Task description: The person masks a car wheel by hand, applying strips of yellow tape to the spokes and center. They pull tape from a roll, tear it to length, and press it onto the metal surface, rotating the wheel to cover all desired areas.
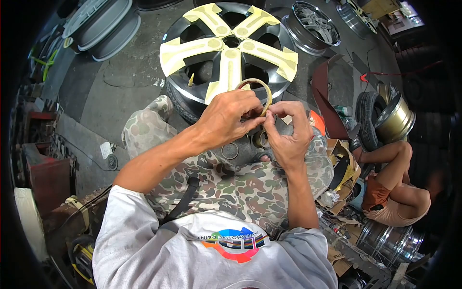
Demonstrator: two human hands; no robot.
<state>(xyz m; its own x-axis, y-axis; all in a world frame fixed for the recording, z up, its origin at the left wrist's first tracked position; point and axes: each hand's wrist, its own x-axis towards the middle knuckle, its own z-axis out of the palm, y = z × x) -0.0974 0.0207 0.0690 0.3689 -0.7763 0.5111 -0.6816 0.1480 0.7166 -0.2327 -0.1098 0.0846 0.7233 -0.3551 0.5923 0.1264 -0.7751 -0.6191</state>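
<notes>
My left hand [230,115] is closed on a thin roll of yellowish tape [264,91], which stands up from the fingers as a ring. Thumb and forefinger of my right hand [290,130] are pinched at the tape's lower edge, close to the left fingertips. Just beyond both hands lies a dark wheel rim [190,86] on a tire [180,107]. Pale yellow masking covers its spokes [230,67]. A small yellow piece [191,80] sticks up at the rim's left side. Below the hands, a tape ring [229,151] lies near my legs.
Several other rims lie about, including a silver one [313,29] at the back and a gold one [395,118] at the right. A curved brown sheet [325,91] stands right of the masked rim. Another person [399,192] sits at the right. A cardboard box [344,168] is beside my right knee.
</notes>
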